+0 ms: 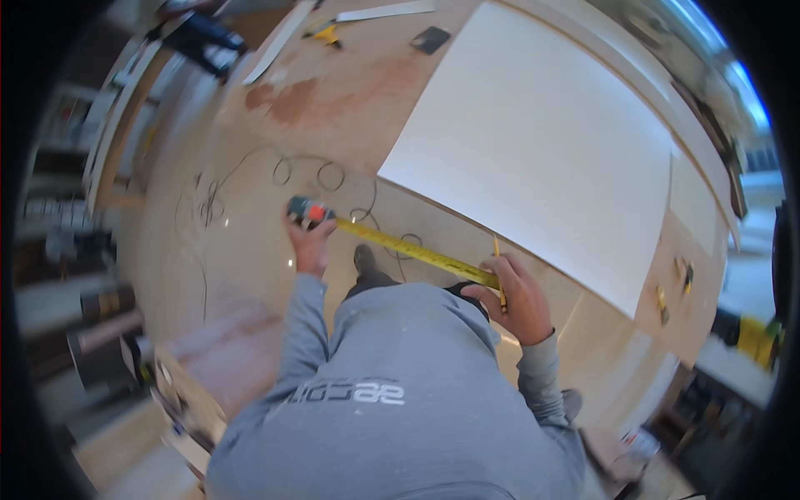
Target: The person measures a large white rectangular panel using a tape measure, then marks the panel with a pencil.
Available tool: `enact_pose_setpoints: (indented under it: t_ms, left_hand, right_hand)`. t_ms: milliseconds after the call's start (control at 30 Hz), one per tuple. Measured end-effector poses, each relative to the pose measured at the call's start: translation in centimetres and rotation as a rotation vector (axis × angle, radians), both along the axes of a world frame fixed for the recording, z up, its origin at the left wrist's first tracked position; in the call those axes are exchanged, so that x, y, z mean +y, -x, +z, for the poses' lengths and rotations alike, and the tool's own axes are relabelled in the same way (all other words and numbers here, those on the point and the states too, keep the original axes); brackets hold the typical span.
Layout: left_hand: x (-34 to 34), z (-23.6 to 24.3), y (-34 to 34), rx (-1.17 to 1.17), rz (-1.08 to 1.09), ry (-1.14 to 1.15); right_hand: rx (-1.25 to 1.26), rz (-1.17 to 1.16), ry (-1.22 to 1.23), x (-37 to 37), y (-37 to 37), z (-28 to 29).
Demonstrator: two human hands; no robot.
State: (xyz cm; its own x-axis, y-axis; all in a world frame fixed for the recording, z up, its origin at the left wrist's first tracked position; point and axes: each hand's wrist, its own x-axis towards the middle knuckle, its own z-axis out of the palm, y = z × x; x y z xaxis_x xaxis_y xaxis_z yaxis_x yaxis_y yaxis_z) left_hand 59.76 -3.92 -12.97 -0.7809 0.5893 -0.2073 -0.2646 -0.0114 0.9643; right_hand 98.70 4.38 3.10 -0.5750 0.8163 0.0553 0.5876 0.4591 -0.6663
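Observation:
My left hand (309, 242) is wrapped round the dark and red case of a tape measure (312, 212). From the case, the yellow blade (408, 248) stretches across in front of my body to my right hand (521, 296). There the right fingers pinch the blade near its end. A yellow pencil (497, 250) sticks up between the same fingers, its tip pointing toward a large white panel (550, 142). That panel lies flat on the workbench, ahead and to the right, and neither hand touches it.
A brown worktable (333, 108) carries a yellow-handled tool (328, 35), a dark flat piece (431, 39) and white strips. More small tools (662, 304) lie at the bench's right end. A black cable (331, 175) coils on the floor. Another person (200, 37) stands at the far left.

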Motion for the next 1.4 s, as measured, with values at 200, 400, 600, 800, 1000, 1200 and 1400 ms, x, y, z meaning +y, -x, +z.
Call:
enact_pose_setpoints:
  t_ms: [200, 400, 600, 800, 1000, 1200, 1400]
  left_hand:
    - [-1.9, 1.1, 15.0, 0.13, -0.131, 0.002]
    - [4.7, 3.9, 24.5, 0.138, -0.28, 0.017]
    - [21.0, 4.2, 20.3, 0.25, -0.648, -0.181]
    - [31.4, -7.4, 34.5, 0.338, -0.75, -0.049]
    - [37.6, 8.2, 17.2, 0.292, -0.918, -0.039]
    - [45.9, 6.7, 12.8, 0.375, -1.168, 0.008]
    - [49.9, 5.3, 7.2, 0.394, -1.424, 0.034]
  right_hand:
    - [-0.084, -0.434, -0.588, 0.9, 9.4, 3.0]
    - [0.013, -0.855, -0.012, -3.7, 11.9, -0.5]
    - [0.358, -1.015, 0.253, -8.0, 13.5, -10.1]
    - [0.524, -0.679, 0.362, -4.2, 22.2, -11.3]
    - [0.258, -0.664, -0.097, -2.3, 22.6, -10.2]
    - [0.22, -0.883, -0.13, 2.4, 22.7, -6.7]
    - [0.078, -0.919, -0.104, 3.4, 26.4, -12.1]
